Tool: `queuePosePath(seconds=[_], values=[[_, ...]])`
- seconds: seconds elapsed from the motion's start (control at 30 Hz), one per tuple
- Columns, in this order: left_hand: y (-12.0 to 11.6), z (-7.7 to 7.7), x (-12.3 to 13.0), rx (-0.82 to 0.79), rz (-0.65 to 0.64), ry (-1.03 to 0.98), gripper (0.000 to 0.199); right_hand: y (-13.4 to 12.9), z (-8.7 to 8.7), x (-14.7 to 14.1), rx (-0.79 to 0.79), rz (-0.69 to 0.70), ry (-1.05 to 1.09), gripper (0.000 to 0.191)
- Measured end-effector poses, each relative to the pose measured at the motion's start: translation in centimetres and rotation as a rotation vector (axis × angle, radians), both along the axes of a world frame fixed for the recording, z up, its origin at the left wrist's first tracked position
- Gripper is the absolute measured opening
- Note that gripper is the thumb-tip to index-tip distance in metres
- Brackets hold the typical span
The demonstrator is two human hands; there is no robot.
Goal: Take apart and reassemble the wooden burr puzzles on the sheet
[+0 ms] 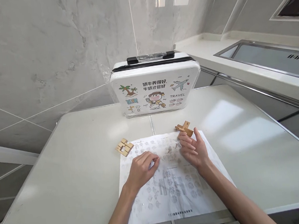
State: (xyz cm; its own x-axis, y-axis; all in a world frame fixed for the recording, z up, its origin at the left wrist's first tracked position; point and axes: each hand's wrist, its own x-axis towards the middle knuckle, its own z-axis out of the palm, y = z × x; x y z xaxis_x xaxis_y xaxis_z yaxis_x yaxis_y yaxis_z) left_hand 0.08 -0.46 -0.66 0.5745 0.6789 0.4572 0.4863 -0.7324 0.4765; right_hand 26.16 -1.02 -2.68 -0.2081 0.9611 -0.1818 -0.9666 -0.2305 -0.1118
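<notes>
A large printed sheet (158,209) with rows of small diagrams lies on the table. My left hand (143,166) rests over its middle, palm down, fingers bent and drawn in towards the thumb, with no object visible in it. My right hand (196,151) is turned palm up over the right part of the sheet, thumb apart from the loosely curled fingers, holding nothing. Just beyond its fingertips lie crossed wooden puzzle pieces (186,125); whether the fingers touch them I cannot tell. At the sheet's upper left corner sits a flat group of wooden puzzle pieces (128,148).
A white suitcase (136,76) in clear plastic, with cartoon prints, stands at the back of the pale table (73,174) before a grey tiled wall. A counter (260,64) with a sink runs along the right. The table has a seam down its middle.
</notes>
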Motion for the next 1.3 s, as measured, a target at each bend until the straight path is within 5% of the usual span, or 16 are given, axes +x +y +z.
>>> queuePosePath(seconds=[0.3,0.47,0.67,0.83,0.93,1.1,1.3], values=[[0.0,0.0,0.1,-0.012,0.002,0.032,0.015,0.1,-0.9,0.0,0.07,-0.074,-0.206,0.02],[0.0,-0.1,0.1,-0.009,0.006,0.03,0.014,0.0,-1.2,0.1,0.168,-0.031,-0.103,0.02],[0.0,0.0,0.2,0.005,0.032,-0.01,0.012,-0.1,-0.5,-0.3,0.084,0.027,-0.185,0.03],[-0.2,0.1,0.3,0.028,0.141,-0.137,0.004,-0.4,0.6,-0.8,0.147,0.297,-0.442,0.044],[-0.3,0.3,0.2,-0.021,0.202,-0.209,0.036,-0.8,1.0,-1.0,0.187,0.483,-0.581,0.05],[-0.4,0.5,0.1,-0.156,0.073,-0.144,0.103,-1.2,1.2,-1.2,0.304,0.757,-0.702,0.052],[-0.7,0.2,0.4,-0.138,-0.089,-0.101,0.102,-1.4,0.9,-1.3,0.422,0.962,-0.654,0.046]])
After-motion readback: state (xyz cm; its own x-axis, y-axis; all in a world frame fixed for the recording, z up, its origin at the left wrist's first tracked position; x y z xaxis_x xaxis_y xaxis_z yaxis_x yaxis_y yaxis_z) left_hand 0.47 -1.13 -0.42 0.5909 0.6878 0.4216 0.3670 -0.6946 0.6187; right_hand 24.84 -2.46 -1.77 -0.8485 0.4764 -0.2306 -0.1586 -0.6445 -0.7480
